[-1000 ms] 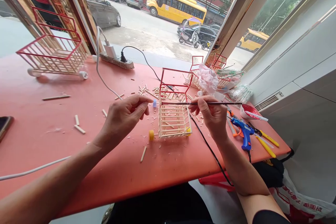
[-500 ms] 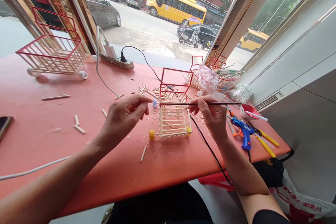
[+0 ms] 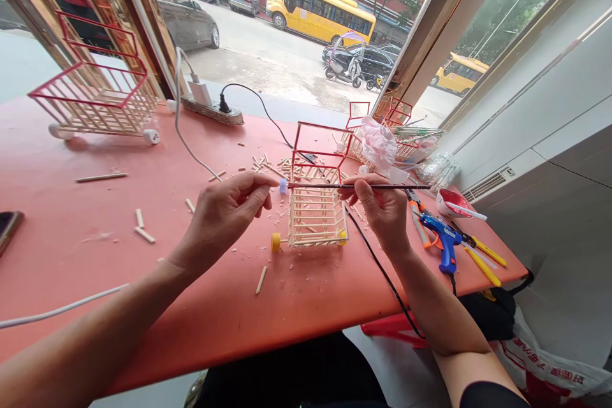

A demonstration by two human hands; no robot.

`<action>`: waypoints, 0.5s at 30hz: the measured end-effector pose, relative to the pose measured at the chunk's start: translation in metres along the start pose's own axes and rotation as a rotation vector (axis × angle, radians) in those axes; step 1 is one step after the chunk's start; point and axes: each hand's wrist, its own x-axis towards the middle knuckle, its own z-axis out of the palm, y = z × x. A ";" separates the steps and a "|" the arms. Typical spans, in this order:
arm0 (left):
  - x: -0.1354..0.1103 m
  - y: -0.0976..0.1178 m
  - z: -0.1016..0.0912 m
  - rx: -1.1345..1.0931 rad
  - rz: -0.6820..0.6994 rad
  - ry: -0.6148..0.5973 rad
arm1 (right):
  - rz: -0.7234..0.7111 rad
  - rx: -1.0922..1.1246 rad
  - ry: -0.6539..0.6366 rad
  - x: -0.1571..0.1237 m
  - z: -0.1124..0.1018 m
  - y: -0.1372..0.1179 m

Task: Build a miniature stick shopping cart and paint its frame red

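My right hand [image 3: 382, 207] grips a thin dark paintbrush [image 3: 401, 187], held level across a small wooden stick cart [image 3: 318, 220]. The brush's reddish tip is at the cart's left side. The cart's handle and upper back rails are red, its lower bars bare wood, and its wheels yellow and pale blue. Left of the cart, my left hand [image 3: 234, 207] is closed in a pinch, its fingertips close to the blue wheel [image 3: 282, 185] and the brush tip. Whatever those fingers hold, if anything, is hidden.
A finished-looking cart with red rim [image 3: 102, 99] stands at the left back. Stick offcuts [image 3: 261, 280] lie scattered. To the right are a red paint bowl [image 3: 454, 204], a blue glue gun [image 3: 447, 242] and yellow-handled pliers [image 3: 490, 252]. A black cable [image 3: 377, 261] crosses the table's front edge.
My right hand and the brush have shifted slightly left and up. The cart has moved a touch to the left. My left hand stays nearly still.
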 end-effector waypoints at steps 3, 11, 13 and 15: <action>0.000 0.001 0.000 0.004 -0.004 -0.003 | 0.037 -0.009 0.004 0.001 -0.003 0.000; 0.001 -0.001 0.000 -0.009 -0.013 0.000 | 0.086 0.125 -0.005 0.005 -0.016 0.001; 0.002 -0.001 0.000 -0.015 -0.011 -0.002 | 0.073 0.108 0.043 0.007 -0.022 0.003; 0.002 -0.001 -0.001 -0.015 -0.011 -0.005 | 0.062 0.070 0.105 0.010 -0.029 0.002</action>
